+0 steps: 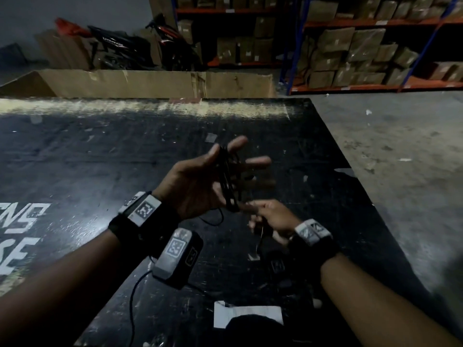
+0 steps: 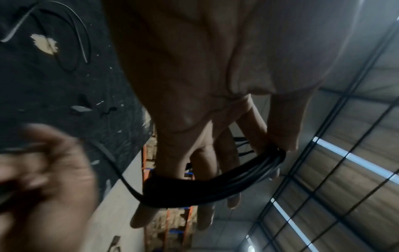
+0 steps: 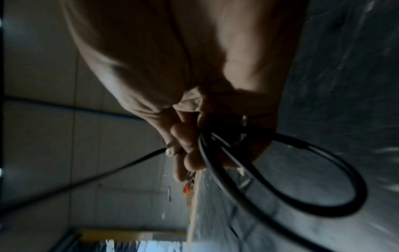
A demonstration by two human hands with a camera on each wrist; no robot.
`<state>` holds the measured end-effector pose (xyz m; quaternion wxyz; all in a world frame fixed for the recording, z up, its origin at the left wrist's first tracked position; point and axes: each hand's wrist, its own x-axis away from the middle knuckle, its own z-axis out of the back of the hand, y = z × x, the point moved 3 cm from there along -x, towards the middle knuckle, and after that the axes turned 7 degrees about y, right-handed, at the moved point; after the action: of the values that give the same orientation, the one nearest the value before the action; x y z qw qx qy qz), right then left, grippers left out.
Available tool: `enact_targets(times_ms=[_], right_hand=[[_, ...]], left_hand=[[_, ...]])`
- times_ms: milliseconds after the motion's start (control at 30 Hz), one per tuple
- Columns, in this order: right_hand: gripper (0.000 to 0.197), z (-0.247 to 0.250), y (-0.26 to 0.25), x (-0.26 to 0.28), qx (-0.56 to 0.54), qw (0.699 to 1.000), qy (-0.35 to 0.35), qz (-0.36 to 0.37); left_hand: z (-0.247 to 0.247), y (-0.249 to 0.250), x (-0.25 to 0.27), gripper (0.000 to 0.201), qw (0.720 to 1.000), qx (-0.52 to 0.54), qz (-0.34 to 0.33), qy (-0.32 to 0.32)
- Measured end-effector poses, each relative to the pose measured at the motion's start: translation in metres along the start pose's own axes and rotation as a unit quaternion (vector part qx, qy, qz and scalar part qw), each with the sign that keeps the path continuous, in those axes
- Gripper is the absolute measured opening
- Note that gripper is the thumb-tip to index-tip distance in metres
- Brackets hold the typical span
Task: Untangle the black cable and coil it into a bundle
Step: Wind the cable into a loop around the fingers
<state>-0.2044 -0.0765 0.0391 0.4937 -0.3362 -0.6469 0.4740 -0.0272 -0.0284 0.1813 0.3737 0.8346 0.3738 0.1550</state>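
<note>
A person stands at a scuffed black table [image 1: 100, 151] in a dim warehouse, both bare forearms reaching forward over it. The left hand [image 1: 198, 181] is raised above the middle of the table, palm turned inward, fingers spread and nearly straight. Several turns of the black cable [image 1: 226, 181] are wound across these fingers; in the left wrist view the loops [image 2: 215, 185] form a thick band running from the thumb side to the little-finger side, so the hand serves as a spool rather than gripping.

The right hand [image 1: 269, 220] sits lower and nearer, just beside the heel of the left hand. Its fingers are curled in, and the right wrist view shows them pinching the cable, with a loose loop [image 3: 302, 172] hanging from the fist and one strand running off to the left. A slack length of cable droops below the left palm toward the table.

Each wrist carries a black strap with a grey marker block. Beyond the table lie a flattened cardboard box [image 1: 150, 82] and orange-and-blue shelving [image 1: 370, 48] stacked with wrapped cartons.
</note>
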Motion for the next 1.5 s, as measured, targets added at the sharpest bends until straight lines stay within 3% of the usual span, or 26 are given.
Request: enact_targets(times_ms=[67,167,300,433,567,667,800,967,1100,1267,1367,1500], right_hand=[[0.02,0.011,-0.021,-0.011,-0.013,0.999,0.033,0.013],[0.027,0.021,-0.064,-0.008,0.085,0.995,0.03,0.033],[0.015,0.012,-0.115,0.016,0.325,0.936,0.019,0.135],[0.01,-0.011,-0.128,0.035,0.383,0.909,-0.002,0.166],[0.012,-0.017,-0.13,0.04,0.427,0.881,0.048,0.198],[0.012,-0.014,-0.131,0.043,0.419,0.886,0.055,0.193],[0.01,-0.016,-0.124,0.054,0.418,0.883,0.028,0.209],[0.021,-0.026,-0.09,0.07,0.228,0.96,-0.084,0.137],[0.032,-0.029,-0.067,0.07,0.053,0.987,-0.131,0.072],[0.019,-0.036,-0.046,0.071,-0.089,0.986,-0.139,0.032],[0.026,-0.034,-0.03,0.066,-0.171,0.98,-0.104,-0.014],[0.028,-0.032,-0.012,0.06,-0.242,0.969,-0.053,0.0]], left_hand=[[0.002,-0.02,0.006,0.039,0.998,-0.028,0.049,-0.002],[0.017,-0.043,0.017,0.044,0.987,-0.107,0.095,0.068],[0.037,-0.054,0.023,0.04,0.96,-0.203,0.116,0.155],[0.041,-0.051,0.023,0.037,0.948,-0.231,0.124,0.183],[0.044,-0.047,0.02,0.03,0.935,-0.26,0.141,0.194],[0.051,-0.046,0.017,0.027,0.92,-0.312,0.136,0.196],[0.056,-0.04,0.014,0.035,0.906,-0.329,0.094,0.247],[0.049,-0.033,0.011,0.033,0.915,-0.304,0.028,0.264],[0.045,-0.02,0.009,0.039,0.925,-0.254,-0.026,0.28],[0.045,0.005,-0.002,0.04,0.923,-0.205,-0.093,0.313],[0.045,0.029,-0.007,0.037,0.918,-0.204,-0.12,0.318],[0.044,0.057,-0.006,0.039,0.92,-0.179,-0.159,0.311]])
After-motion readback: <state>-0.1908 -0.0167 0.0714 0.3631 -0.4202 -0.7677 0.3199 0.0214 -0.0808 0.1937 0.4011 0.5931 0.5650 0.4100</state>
